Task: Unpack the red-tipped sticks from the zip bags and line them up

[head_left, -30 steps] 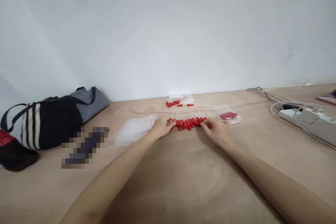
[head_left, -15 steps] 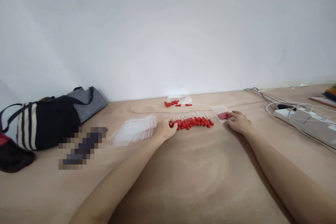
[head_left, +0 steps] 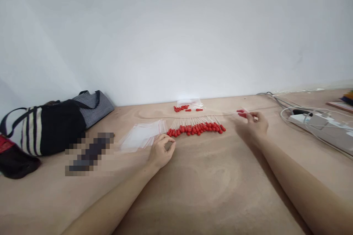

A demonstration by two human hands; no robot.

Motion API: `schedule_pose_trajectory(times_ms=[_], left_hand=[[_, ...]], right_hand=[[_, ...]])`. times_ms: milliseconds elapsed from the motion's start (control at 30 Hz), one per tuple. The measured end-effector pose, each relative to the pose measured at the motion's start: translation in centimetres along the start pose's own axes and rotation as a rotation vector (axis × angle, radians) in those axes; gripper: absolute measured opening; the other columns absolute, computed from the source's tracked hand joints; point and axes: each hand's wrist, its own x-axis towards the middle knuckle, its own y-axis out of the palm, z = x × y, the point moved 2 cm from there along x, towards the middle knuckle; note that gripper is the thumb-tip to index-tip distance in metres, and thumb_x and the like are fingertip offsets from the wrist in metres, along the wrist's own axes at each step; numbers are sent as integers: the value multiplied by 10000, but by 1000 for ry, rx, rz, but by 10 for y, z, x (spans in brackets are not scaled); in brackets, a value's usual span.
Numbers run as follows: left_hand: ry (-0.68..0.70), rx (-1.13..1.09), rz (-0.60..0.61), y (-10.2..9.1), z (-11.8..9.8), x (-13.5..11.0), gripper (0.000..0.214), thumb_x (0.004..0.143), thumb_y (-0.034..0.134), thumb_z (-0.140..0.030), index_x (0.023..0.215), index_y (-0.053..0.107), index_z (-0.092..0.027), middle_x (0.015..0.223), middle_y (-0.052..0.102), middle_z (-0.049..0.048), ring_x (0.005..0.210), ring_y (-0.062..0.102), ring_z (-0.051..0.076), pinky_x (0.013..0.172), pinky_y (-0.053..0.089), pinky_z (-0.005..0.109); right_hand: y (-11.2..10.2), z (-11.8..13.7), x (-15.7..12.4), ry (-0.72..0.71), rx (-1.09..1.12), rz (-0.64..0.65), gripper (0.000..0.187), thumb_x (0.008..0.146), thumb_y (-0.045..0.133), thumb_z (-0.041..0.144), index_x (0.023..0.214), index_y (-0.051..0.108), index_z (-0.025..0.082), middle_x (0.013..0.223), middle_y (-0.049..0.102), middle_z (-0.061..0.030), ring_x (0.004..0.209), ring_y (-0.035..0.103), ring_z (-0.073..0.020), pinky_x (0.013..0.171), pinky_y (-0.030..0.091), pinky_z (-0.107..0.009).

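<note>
In the middle of the table lies a row of white sticks with red bulb-shaped ends (head_left: 197, 128), the red ends facing me. At the row's near left, my left hand (head_left: 163, 149) is loosely curled, with a gap between thumb and fingers and nothing visible in it. Beside that hand a stack of clear zip bags (head_left: 145, 134) with red edge lines is fanned out. My right hand (head_left: 257, 124) pinches a small clear zip bag (head_left: 240, 114) between thumb and fingers, lifted off the table and blurred. Red ends show through this bag.
Behind the row, another clear bag (head_left: 189, 102) lies with loose red-ended sticks (head_left: 181, 108) near it. Bags (head_left: 60, 125) and a pixelated dark object (head_left: 92, 154) are at the left. A power strip (head_left: 322, 125) with cables sits at the right, and a wall (head_left: 176, 36) closes the back.
My left hand has drawn back left and toward me from the row, uncovering its left end. My right hand has raised the filled zip bag off the table.
</note>
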Motion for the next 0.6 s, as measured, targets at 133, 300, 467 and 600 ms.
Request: schedule_pose_trajectory(times_ms=[133,300,467,600], left_hand=[[18,-20,-43,-2,-2,3,87,741,514,-162,701,588,-181,740,586,21,779,531,177,724,420,311],[33,-33,-185,-17,-1,9,101,779,514,-213,747,601,-174,751,603,30,775,534,175,735,417,313],[95,-105,-194,-40,0,12,157,841,438,-221,843,588,-175,800,610,33,808,538,162,763,416,310],[266,-213,251,-38,-10,6,212,818,491,-271,996,567,-184,976,605,60,965,524,181,857,410,329]], right_hand=[[-7,33,-8,16,385,-113,261,742,538,441,781,490,187,790,588,-23,680,577,-145,644,457,-296],[1,101,-62,-203,620,330,167,791,526,369,775,484,209,820,586,-22,779,584,-145,734,460,-320],[17,133,-125,-478,607,943,111,857,431,262,795,500,201,882,592,-60,895,562,-158,788,442,-318],[25,138,-141,-617,512,1161,133,860,415,240,796,522,192,853,599,-55,831,565,-141,746,448,-285]])
